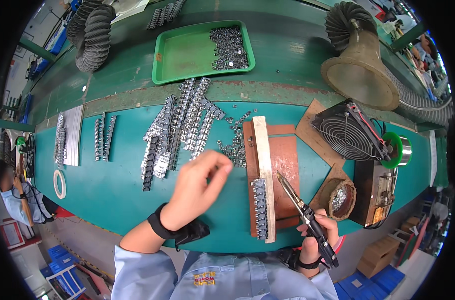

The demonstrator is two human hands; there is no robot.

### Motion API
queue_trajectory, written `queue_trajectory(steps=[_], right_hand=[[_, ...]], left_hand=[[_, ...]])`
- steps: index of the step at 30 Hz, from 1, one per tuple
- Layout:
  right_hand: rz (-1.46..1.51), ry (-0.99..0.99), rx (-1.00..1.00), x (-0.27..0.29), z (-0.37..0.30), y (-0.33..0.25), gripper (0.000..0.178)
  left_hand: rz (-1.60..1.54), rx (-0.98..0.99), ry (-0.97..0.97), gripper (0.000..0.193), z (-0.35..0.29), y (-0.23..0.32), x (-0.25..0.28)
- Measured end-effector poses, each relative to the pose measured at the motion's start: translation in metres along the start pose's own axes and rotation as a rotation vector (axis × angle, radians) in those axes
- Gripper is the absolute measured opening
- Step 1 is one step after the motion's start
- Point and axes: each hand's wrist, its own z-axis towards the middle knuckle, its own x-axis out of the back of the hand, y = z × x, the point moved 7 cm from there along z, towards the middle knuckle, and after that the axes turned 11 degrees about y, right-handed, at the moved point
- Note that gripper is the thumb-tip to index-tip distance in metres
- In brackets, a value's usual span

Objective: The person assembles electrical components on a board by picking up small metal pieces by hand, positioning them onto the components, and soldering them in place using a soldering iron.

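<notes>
Bench: teal work surface (112, 190), long and curved by the lens, worn in spots; darker green raised shelf (287, 65) behind it, paint scuffed along the front edge.
Left hand (200, 187): raised over the bench, fingers curled loosely, thumb and fingertips pinched toward a heap of small metal parts (233, 145); whether anything sits between the fingertips, cannot tell. Black strap (160, 224) around the wrist.
Right hand (315, 240): closed around the black grip of a soldering iron (300, 205), tip slanting up and left over the brown mat (282, 170).
Jig: pale wooden bar (265, 165) lying upright along the mat, a row of metal parts (260, 207) lined against its lower left side.
Strips: many loaded metal strips (180, 125) fanned out just left of the loose heap; two more (103, 137) farther left; a flat grey stack (70, 136) beyond those.
Tape: white roll (60, 183) near the left front edge.
Tray: green tray (202, 50) on the shelf, small metal parts piled in its right end.
Right side: black fan (348, 136) tilted on cardboard, solder spool (398, 150) beside it, round tin of tip-cleaning wool (340, 199), brown iron stand (377, 192).
Extraction: two ribbed hoses, dark one (92, 32) top left, funnel-mouthed one (360, 70) top right.
Room: concrete floor, blue crates (62, 272) low left, cardboard box (382, 255) low right, another person (17, 195) seated at far left.
</notes>
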Motion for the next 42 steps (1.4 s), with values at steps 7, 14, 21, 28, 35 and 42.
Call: queue_trajectory(steps=[7,14,21,28,35,42], right_hand=[[0.087,-0.031,-0.006,-0.01,0.008,-0.014,0.044],[0.104,-0.036,0.01,-0.011,0.008,-0.015,0.044],[0.129,-0.011,0.001,-0.01,0.01,-0.017,0.044],[0.153,-0.012,0.001,-0.012,0.011,-0.018,0.043],[0.093,-0.014,-0.024,-0.009,0.008,-0.013,0.052],[0.155,-0.016,-0.015,-0.01,0.012,-0.015,0.042]], left_hand=[[0.54,-0.518,0.272,0.014,0.004,0.027,0.018],[0.606,-0.519,0.242,0.014,0.01,0.026,0.004],[0.552,-0.541,0.271,0.013,0.01,0.024,0.006],[0.461,-0.47,0.285,0.012,0.009,0.024,0.01],[-0.265,0.132,-0.083,0.007,-0.001,-0.006,-0.006],[-0.601,0.418,-0.218,0.01,-0.019,-0.014,-0.034]])
